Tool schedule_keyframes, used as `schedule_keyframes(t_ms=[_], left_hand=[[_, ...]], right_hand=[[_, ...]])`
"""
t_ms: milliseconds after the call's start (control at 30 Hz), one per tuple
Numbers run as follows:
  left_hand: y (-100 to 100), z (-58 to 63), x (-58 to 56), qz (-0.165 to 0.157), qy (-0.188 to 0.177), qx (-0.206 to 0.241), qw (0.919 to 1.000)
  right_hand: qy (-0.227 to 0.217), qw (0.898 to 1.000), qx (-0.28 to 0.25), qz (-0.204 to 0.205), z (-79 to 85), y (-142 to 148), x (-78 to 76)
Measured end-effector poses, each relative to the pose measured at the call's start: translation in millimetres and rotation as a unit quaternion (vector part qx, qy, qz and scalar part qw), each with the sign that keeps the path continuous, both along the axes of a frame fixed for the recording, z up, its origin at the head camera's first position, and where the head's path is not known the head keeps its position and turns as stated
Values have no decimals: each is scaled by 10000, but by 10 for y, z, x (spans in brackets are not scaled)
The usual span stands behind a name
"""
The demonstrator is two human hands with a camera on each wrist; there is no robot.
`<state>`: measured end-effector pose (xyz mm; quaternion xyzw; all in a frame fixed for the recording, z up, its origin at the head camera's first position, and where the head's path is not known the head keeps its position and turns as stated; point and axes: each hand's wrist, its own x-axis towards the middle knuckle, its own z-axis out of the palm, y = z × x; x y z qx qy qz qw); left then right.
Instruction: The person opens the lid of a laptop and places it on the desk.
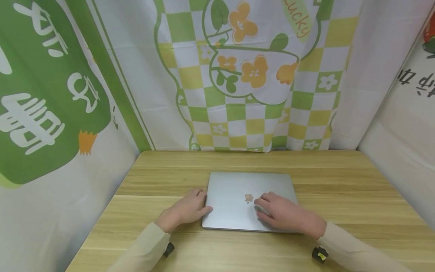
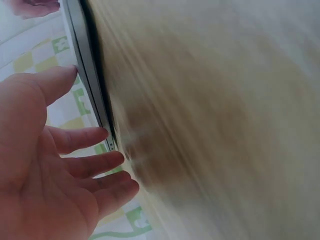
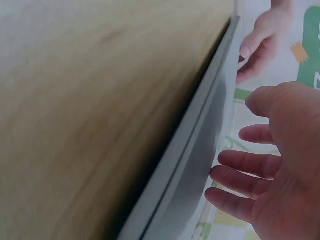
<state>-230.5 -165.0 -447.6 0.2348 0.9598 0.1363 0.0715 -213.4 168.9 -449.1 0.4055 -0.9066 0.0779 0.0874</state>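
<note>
A closed silver laptop [image 1: 231, 189] with an apple logo lies flat on the wooden table. At its left side is my left hand [image 1: 190, 207], thumb over the edge of the lid and the other fingers along the side. In the left wrist view, this hand [image 2: 60, 160] has its fingers spread and fairly straight by the laptop's edge [image 2: 86, 60]. My right hand [image 1: 283, 211] is over the right half of the lid, just right of the logo. The right wrist view shows its fingers [image 3: 245, 162] loosely extended, holding nothing; contact with the lid is unclear.
The wooden table [image 1: 163, 170] extends around the laptop. A checked, flowered curtain [image 1: 244, 124] hangs along its back edge. White and green cloths hang at the left [image 1: 112, 162] and right [image 1: 401, 132]. A small black device [image 1: 320, 255] sits at the right wrist.
</note>
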Motion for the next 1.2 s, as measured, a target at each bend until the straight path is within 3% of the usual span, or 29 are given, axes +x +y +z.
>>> schedule_keyframes(t_ms=[267, 467, 600, 933, 1200], left_hand=[[-46, -10, -11, -166, -32, -454, 9988], [-61, 56, -3, -298, -240, -826, 9958], [-62, 91, -6, -433, -316, -951, 9940], [-129, 69, 9, -601, -446, -986, 9923], [-178, 74, 42, -587, -700, -1051, 9903]], right_hand=[[206, 9986, 262, 407, -13, -150, 81], [542, 9943, 558, 729, -34, -281, 114], [529, 9932, 664, 801, -54, -317, 108], [461, 9895, 1018, 913, -23, -330, 98], [744, 9803, 1380, 1205, -25, -327, 104]])
